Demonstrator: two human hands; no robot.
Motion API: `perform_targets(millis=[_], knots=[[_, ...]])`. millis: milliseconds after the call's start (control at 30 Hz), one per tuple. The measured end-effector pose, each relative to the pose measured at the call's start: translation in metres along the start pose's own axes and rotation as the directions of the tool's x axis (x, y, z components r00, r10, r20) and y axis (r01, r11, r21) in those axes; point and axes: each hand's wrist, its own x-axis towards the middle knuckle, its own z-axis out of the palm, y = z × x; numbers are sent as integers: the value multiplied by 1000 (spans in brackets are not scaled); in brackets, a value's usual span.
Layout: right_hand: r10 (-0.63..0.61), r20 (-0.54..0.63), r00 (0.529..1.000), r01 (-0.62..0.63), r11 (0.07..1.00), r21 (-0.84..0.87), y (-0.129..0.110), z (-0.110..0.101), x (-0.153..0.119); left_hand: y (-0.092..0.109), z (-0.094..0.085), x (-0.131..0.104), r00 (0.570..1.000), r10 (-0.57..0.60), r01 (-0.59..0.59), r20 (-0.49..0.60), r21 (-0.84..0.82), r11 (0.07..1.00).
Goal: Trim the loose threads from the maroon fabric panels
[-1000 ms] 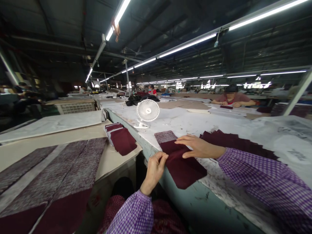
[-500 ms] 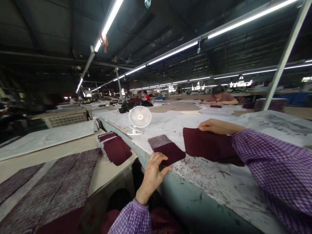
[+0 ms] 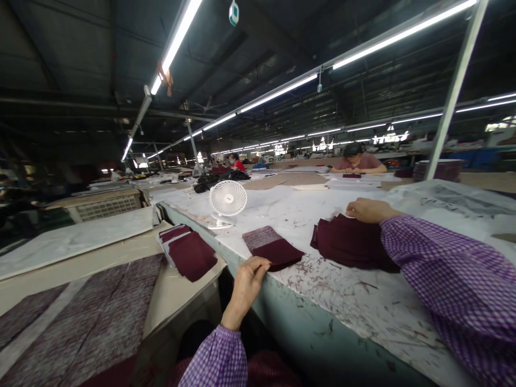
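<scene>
My left hand (image 3: 246,280) pinches the near corner of a maroon fabric piece (image 3: 278,252) at the table's edge. Behind that corner, a strip of speckled grey-maroon fabric (image 3: 261,236) shows at the far left of the piece. To the right lies a stack of maroon fabric pieces (image 3: 349,242), its edges fanned unevenly. Above the far edge of this stack is my right hand (image 3: 368,209), fingers pressed together; what they hold, if anything, is too small to make out. My right sleeve covers the stack's right end.
A white clip fan (image 3: 228,199) stands on the white-covered table (image 3: 282,207). On a lower surface at left are a maroon fabric stack (image 3: 192,255) and speckled panels (image 3: 108,306). Clear plastic sheeting (image 3: 455,207) lies at right. A co-worker (image 3: 358,160) sits across the table.
The maroon piece my right hand held up has come down onto the stack, and that hand has shifted right. My left fingers have closed on the near corner of the other piece.
</scene>
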Motion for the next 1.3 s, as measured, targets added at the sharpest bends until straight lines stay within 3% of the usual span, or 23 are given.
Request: perform_targets(millis=[67, 167, 267, 333, 400, 467, 633, 700, 767, 867, 933, 1067, 1200, 1300], knots=[[9, -21, 1000, -9, 999, -37, -12, -5, -5, 6, 4, 4, 994, -91, 89, -67, -29, 996], [-251, -53, 966, 256, 959, 119, -48, -18, -20, 17, 8, 10, 986, -141, 135, -91, -66, 989], [-588, -99, 803, 577, 725, 376, -102, -27, -45, 25, 9, 14, 985, -144, 138, -90, -63, 988], [-711, -106, 695, 674, 593, 441, -138, -24, -60, 26, 7, 16, 987, -134, 131, -83, -51, 990], [-771, -138, 622, 741, 524, 419, -164, -15, -71, 26, 6, 15, 990, -124, 121, -66, -48, 991], [-766, -152, 625, 740, 518, 429, -177, -3, -75, 23, 5, 12, 989, -126, 121, -78, -63, 991], [-618, -2, 786, 437, 555, 708, -171, 15, -68, 13, 6, -3, 981, -51, 66, -186, 75, 995], [-595, 23, 803, 371, 531, 762, -167, 15, -66, 9, 8, -8, 986, -15, 39, -167, 142, 989], [-658, 28, 753, 420, 512, 750, -165, 13, -67, 7, 10, -11, 986, -20, 46, -166, 153, 987], [-789, 36, 613, 616, 505, 605, -170, 11, -75, 6, 10, -13, 982, -62, 88, -180, 140, 986], [-821, 15, 571, 727, 514, 455, -176, 13, -84, 6, 10, -13, 979, -85, 110, -183, 129, 986], [-802, -100, 589, 789, 544, 287, -189, 22, -99, 7, 8, -14, 975, -104, 125, -196, 100, 987], [-811, -174, 558, 812, 491, 314, -193, 31, -100, 7, 9, -15, 969, -109, 131, -219, 84, 988], [-793, -183, 581, 789, 494, 366, -194, 34, -96, 5, 11, -16, 970, -89, 110, -225, 83, 990]])
